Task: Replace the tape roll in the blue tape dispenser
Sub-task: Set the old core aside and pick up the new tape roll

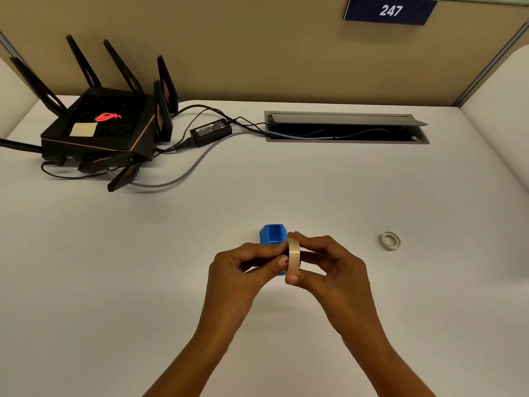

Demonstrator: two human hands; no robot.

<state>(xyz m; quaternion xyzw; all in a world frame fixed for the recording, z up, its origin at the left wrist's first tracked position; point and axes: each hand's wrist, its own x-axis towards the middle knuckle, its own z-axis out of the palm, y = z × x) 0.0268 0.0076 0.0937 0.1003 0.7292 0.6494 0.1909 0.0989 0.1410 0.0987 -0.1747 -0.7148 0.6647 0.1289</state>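
Observation:
A cream tape roll [294, 255] stands on edge between both hands, held above the white desk [143, 267]. My right hand [329, 267] pinches its rim with thumb below and fingers on top. My left hand [243, 267] presses thumb and fingers against the roll's left side, where something dark shows at the core. The blue tape dispenser [273, 234] sits on the desk just behind and under my hands, its near part hidden by my left fingers. A second, thinner white tape ring [390, 240] lies flat on the desk to the right.
A black router [100, 124] with several antennas stands at the back left, with a power adapter [210, 131] and cables running into an open cable tray [346, 127] in the desk. A beige partition with a "247" sign [390, 10] rises behind.

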